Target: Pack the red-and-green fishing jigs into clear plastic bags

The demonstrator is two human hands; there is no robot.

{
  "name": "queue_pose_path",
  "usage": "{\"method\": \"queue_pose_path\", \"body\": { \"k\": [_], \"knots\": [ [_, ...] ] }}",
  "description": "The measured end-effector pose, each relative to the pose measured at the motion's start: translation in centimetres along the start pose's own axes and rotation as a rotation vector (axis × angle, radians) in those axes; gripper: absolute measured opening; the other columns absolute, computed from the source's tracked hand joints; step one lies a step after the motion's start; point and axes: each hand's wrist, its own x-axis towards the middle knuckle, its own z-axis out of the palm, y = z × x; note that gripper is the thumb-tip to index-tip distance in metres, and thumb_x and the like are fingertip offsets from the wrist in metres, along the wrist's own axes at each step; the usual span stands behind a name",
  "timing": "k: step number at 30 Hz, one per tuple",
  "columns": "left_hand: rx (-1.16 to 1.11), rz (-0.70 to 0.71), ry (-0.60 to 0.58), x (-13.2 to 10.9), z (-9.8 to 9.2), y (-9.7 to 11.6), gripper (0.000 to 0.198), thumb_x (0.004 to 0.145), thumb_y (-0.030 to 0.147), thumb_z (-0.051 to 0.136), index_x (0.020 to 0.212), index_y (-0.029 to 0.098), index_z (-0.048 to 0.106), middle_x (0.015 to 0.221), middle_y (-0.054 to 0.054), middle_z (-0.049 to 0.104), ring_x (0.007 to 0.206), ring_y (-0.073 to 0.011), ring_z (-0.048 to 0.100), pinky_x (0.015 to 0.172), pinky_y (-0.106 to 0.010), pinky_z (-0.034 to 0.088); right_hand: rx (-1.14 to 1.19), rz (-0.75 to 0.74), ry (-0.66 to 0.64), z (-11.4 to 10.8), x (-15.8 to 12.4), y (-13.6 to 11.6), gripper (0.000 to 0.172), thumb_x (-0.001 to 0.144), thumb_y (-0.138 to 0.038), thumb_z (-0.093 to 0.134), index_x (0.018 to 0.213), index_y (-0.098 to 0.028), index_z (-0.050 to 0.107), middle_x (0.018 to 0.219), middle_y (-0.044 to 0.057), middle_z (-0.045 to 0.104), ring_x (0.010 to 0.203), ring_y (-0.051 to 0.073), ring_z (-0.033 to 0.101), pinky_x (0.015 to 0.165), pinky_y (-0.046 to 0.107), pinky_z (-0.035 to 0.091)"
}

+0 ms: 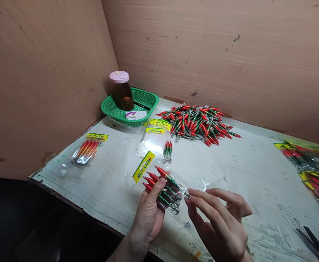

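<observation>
My left hand (149, 214) grips a clear plastic bag (143, 167) with a yellow-green "BCT LURE" header, its thumb pressed over several red-and-green fishing lures (164, 195). Whether these lie inside the bag or on top of it I cannot tell. Fingers of my right hand (219, 220) pinch the hook end of the uppermost fishing lure (172, 179), which points up and left across the bag. Just beyond my hands, three loose lures (168, 151) lie beside a stack of clear header bags (154, 140).
Behind is a large heap of lures (200, 123). A green basket (106, 109) holds a lidded drink cup (124, 95) and a card. One filled pack (87, 149) lies left; filled packs (317, 185) lie right, near dark blades (313, 240). Wooden walls (203, 54) border the table.
</observation>
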Motion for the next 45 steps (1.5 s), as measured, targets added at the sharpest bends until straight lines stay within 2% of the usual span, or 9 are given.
{"method": "queue_pose_path", "body": {
  "k": [6, 13, 21, 25, 29, 34, 38, 41, 45],
  "knots": [
    [0.046, -0.082, -0.025, -0.2, 0.1, 0.0, 0.026, 0.076, 0.018, 0.072, 0.101, 0.009, 0.069, 0.093, -0.011, 0.074, 0.082, -0.0169, 0.070, 0.072, -0.022, 0.057, -0.005, -0.027, -0.034, 0.4, 0.0, -0.1, 0.021, 0.078, -0.005, 0.068, 0.089, -0.023, 0.066, 0.087, -0.002, 0.076, 0.085, 0.023, 0.060, 0.075, 0.041, 0.033],
    [0.020, -0.060, 0.132, 0.2, 0.0, 1.7, 0.017, 0.086, 0.015, 0.058, 0.101, 0.013, 0.066, 0.095, -0.009, 0.074, 0.075, -0.0209, 0.072, 0.060, -0.027, 0.058, 0.131, -0.023, -0.034, -0.1, 1.0, 1.2, 0.026, 0.074, -0.003, 0.066, 0.092, -0.022, 0.062, 0.083, 0.003, 0.073, 0.080, 0.022, 0.058, 0.075, 0.040, 0.040],
    [0.023, 0.016, 0.122, 0.3, -1.3, 3.2, 0.024, 0.090, 0.014, 0.051, 0.112, 0.015, 0.062, 0.102, -0.008, 0.073, 0.077, -0.0222, 0.072, 0.058, -0.028, 0.059, 0.214, 0.090, -0.417, 11.2, 0.8, 8.4, 0.015, 0.082, -0.016, 0.051, 0.094, -0.021, 0.059, 0.085, 0.007, 0.061, 0.079, 0.022, 0.057, 0.067, 0.034, 0.047],
    [0.019, 0.017, 0.117, 0.2, -1.1, 3.0, 0.024, 0.089, 0.014, 0.053, 0.112, 0.014, 0.061, 0.101, -0.010, 0.073, 0.078, -0.0232, 0.072, 0.058, -0.028, 0.059, 0.226, 0.134, -0.457, 13.5, 0.5, 9.2, 0.011, 0.079, -0.016, 0.050, 0.086, -0.021, 0.057, 0.083, 0.008, 0.059, 0.080, 0.023, 0.055, 0.068, 0.036, 0.047],
    [0.008, -0.006, 0.109, 0.7, -1.2, 2.7, 0.023, 0.089, 0.015, 0.054, 0.111, 0.014, 0.062, 0.100, -0.010, 0.073, 0.079, -0.0238, 0.072, 0.061, -0.029, 0.059, 0.277, 0.189, -0.473, 10.8, 1.0, 9.2, 0.008, 0.079, -0.017, 0.050, 0.083, -0.022, 0.054, 0.078, 0.005, 0.059, 0.074, 0.020, 0.054, 0.065, 0.033, 0.046],
    [0.027, -0.010, 0.116, 1.3, -1.1, 2.4, 0.023, 0.087, 0.014, 0.056, 0.110, 0.015, 0.062, 0.100, -0.009, 0.073, 0.079, -0.0244, 0.072, 0.060, -0.030, 0.059, 0.479, 0.279, -0.523, 1.2, 2.6, 8.8, 0.010, 0.085, -0.026, 0.058, 0.094, -0.024, 0.056, 0.083, 0.004, 0.059, 0.076, 0.018, 0.055, 0.068, 0.032, 0.047],
    [0.050, -0.021, 0.096, 1.4, -0.7, 2.0, 0.023, 0.087, 0.015, 0.056, 0.110, 0.014, 0.062, 0.100, -0.009, 0.073, 0.080, -0.0245, 0.072, 0.061, -0.030, 0.059, 0.790, 0.202, -0.807, -5.5, 3.5, 7.2, 0.015, 0.084, -0.035, 0.062, 0.094, -0.025, 0.058, 0.081, 0.005, 0.057, 0.077, 0.020, 0.055, 0.071, 0.034, 0.047],
    [0.056, -0.054, 0.087, 1.2, -0.1, 1.7, 0.024, 0.087, 0.014, 0.056, 0.110, 0.015, 0.062, 0.099, -0.009, 0.073, 0.079, -0.0232, 0.072, 0.062, -0.029, 0.059, 0.689, 0.129, -0.979, -6.5, 3.5, 5.4, 0.016, 0.080, -0.029, 0.068, 0.091, -0.025, 0.059, 0.081, 0.003, 0.057, 0.079, 0.019, 0.056, 0.080, 0.034, 0.047],
    [0.060, -0.085, 0.089, 0.7, 0.5, 1.2, 0.021, 0.087, 0.013, 0.056, 0.107, 0.011, 0.064, 0.094, -0.011, 0.074, 0.080, -0.0202, 0.072, 0.068, -0.029, 0.059, 0.431, -0.017, -0.809, -4.4, 3.1, 4.1, 0.016, 0.081, -0.018, 0.063, 0.096, -0.024, 0.059, 0.084, 0.004, 0.059, 0.082, 0.018, 0.055, 0.074, 0.031, 0.047]
  ]
}}
